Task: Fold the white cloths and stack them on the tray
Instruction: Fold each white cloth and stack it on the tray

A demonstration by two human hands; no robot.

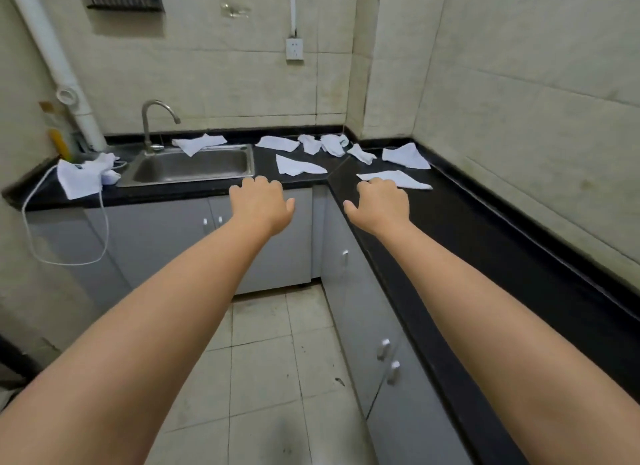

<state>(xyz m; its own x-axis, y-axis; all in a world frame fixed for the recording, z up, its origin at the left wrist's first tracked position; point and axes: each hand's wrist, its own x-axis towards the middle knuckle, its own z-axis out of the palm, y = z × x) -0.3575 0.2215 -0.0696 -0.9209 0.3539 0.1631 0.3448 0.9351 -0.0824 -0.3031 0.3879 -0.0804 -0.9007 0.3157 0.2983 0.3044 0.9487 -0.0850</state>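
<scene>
left hand (263, 205): stretched out over table (467, 229) front edge, fingers loosely curled downward, holding nothing
right hand (381, 205): fingers bent down at near edge of nearest white cloth (398, 180); grip or mere touch, cannot tell
white cloths (332, 144): unfolded, scattered on black table around the corner, right of sink (194, 165)
one cloth (199, 142): behind sink, near faucet (152, 125)
</scene>
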